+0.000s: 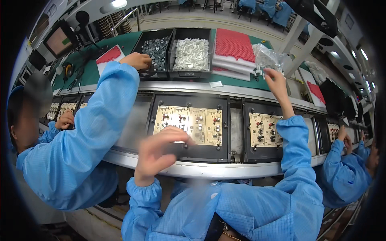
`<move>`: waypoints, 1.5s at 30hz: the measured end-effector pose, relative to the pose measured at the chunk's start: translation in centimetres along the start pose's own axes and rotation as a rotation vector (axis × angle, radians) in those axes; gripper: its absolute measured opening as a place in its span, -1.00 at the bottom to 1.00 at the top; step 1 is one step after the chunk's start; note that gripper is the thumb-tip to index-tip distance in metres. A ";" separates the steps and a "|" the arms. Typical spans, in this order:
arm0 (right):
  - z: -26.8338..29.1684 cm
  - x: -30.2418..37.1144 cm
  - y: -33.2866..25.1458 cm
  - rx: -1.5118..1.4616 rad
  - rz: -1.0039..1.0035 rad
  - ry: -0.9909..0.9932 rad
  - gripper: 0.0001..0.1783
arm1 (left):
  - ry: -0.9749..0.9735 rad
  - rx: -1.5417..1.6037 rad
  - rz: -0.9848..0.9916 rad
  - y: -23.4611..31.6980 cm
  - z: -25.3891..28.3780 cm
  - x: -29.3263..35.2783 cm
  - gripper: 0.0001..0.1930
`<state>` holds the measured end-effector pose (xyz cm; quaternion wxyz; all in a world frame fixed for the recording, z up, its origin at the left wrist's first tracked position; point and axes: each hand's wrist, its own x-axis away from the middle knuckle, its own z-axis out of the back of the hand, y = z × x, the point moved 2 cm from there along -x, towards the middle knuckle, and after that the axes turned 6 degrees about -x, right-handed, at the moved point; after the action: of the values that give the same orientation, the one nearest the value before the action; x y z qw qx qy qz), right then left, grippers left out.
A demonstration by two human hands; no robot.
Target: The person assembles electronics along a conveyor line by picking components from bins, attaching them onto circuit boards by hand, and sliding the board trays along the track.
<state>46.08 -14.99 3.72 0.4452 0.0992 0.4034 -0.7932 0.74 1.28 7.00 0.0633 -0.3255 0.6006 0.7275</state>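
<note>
My left hand [157, 154], smeared by motion, hovers over the near edge of a black carrier frame [188, 154]. Its thumb and curved fingers are apart, with nothing visible between them. In that frame lie tan circuit boards [207, 126] bearing small upright components. My right hand [276, 85] is raised above the bench's far side, next to a clear plastic bag [268, 56] and small dark parts [256, 73]. Its fingers are bent together; whatever they hold is too small to make out. Below my right forearm sits another black frame with tan boards [263, 130].
At left, a co-worker's hand [138, 61] reaches to a black bin of dark parts [156, 50]. Beside it stands a bin of white parts [192, 54], then stacked red and white foam sheets [234, 46]. A metal rail [189, 170] runs along the front. More co-workers sit at right.
</note>
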 end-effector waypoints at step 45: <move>-3.1 4.4 -5.9 -0.135 0.155 -0.212 -0.80 | 0.324 -0.945 -0.014 -13.2 7.0 -14.3 -0.80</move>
<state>38.20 -13.89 2.69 0.5511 0.0157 0.3977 -0.7335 15.45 15.55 4.31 -0.1807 -0.4314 0.2052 0.8597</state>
